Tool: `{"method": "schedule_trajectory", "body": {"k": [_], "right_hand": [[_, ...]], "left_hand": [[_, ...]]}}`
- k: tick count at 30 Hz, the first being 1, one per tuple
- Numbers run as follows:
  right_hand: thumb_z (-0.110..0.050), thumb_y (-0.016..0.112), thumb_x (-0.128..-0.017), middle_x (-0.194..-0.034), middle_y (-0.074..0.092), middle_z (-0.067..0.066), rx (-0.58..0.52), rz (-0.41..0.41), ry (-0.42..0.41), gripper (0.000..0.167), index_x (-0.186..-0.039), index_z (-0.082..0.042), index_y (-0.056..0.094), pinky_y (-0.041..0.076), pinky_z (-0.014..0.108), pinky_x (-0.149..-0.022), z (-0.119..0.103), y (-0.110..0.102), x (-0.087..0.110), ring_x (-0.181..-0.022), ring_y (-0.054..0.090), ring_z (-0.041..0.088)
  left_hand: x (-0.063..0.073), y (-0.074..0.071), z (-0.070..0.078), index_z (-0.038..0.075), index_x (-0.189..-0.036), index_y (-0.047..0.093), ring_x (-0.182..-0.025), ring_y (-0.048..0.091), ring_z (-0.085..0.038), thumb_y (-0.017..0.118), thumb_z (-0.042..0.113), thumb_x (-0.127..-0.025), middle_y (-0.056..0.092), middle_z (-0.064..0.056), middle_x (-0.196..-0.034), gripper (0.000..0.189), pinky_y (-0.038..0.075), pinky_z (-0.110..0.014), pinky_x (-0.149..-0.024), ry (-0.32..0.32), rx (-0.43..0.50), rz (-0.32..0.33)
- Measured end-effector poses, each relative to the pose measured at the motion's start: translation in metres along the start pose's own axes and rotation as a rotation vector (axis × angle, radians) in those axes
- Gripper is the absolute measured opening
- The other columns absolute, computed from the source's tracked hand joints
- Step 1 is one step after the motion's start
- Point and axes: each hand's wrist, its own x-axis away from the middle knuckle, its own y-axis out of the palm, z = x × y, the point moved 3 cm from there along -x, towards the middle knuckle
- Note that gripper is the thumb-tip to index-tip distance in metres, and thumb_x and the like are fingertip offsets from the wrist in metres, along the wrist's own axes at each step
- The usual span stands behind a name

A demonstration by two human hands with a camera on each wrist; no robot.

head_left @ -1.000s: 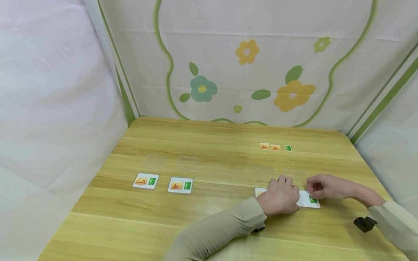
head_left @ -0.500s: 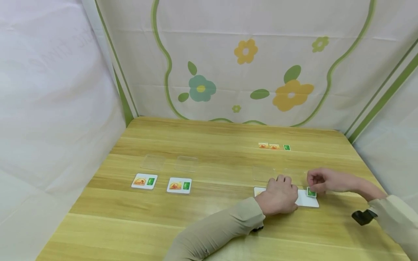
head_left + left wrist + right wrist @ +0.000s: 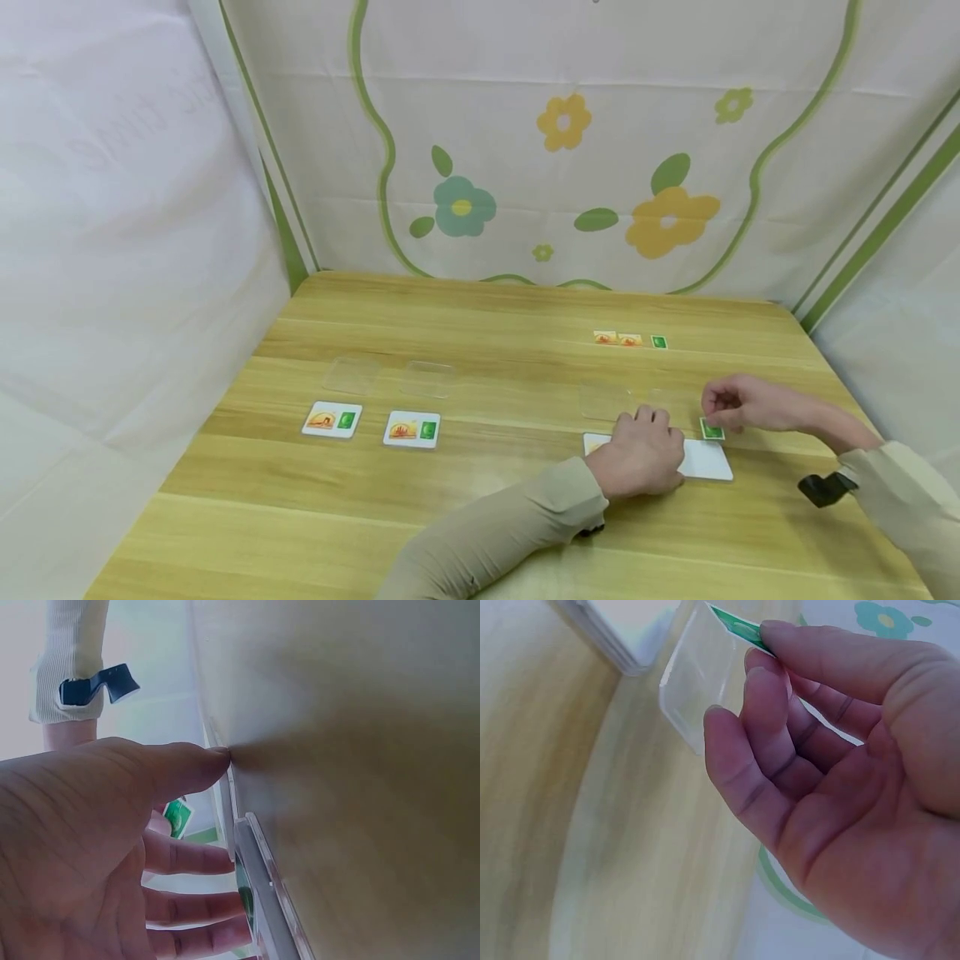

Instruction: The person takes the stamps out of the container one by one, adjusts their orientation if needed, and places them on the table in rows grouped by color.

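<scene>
My right hand (image 3: pixel 757 404) pinches a small green picture card with a white border (image 3: pixel 712 429) between thumb and fingers. It is just beyond the far right corner of a white card (image 3: pixel 707 461), whose visible part is blank. My left hand (image 3: pixel 637 450) rests across this card and the one beside it, which shows a sliver of orange print (image 3: pixel 595 443). In the left wrist view, the thumb (image 3: pixel 199 766) touches the edge of one clear-rimmed card and the fairly straight fingers (image 3: pixel 199 907) lie on the other. The right wrist view shows the green card (image 3: pixel 741 628) at the fingertips.
Two white cards with orange and green pictures (image 3: pixel 332 419) (image 3: pixel 412 429) lie at left, with clear plastic covers (image 3: pixel 427 379) behind them. Another clear cover (image 3: pixel 603 402) lies behind my left hand. Small orange cards (image 3: pixel 617 339) and a green one (image 3: pixel 659 342) lie farther back.
My right hand has lifted the green card off the white card's right end and moved it away, toward the table's far side. The left hand has stayed in place.
</scene>
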Motion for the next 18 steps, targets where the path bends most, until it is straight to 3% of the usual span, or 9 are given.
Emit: {"method": "schedule_trajectory", "body": {"k": [5, 18], "right_hand": [[-0.012, 0.062, -0.096, -0.071, 0.059, 0.015, 0.032, 0.044, 0.015, 0.008, -0.09, -0.007, 0.06, 0.044, 0.031, -0.051, -0.005, -0.008, -0.005, -0.056, 0.053, 0.02], [-0.021, 0.065, -0.095, -0.075, 0.062, 0.008, 0.102, 0.133, 0.137, 0.013, -0.091, -0.008, 0.065, 0.048, 0.031, -0.055, -0.001, -0.028, -0.02, -0.059, 0.054, 0.012]], "left_hand": [[-0.001, 0.001, 0.001, 0.037, -0.129, 0.051, -0.112, 0.04, -0.008, 0.046, 0.071, -0.09, 0.045, 0.013, -0.126, 0.052, 0.046, -0.03, -0.086, 0.007, 0.0, 0.0], [-0.002, -0.001, -0.001, 0.037, -0.128, 0.052, -0.112, 0.041, -0.008, 0.047, 0.069, -0.09, 0.045, 0.013, -0.127, 0.049, 0.046, -0.03, -0.087, 0.022, 0.037, -0.017]]}}
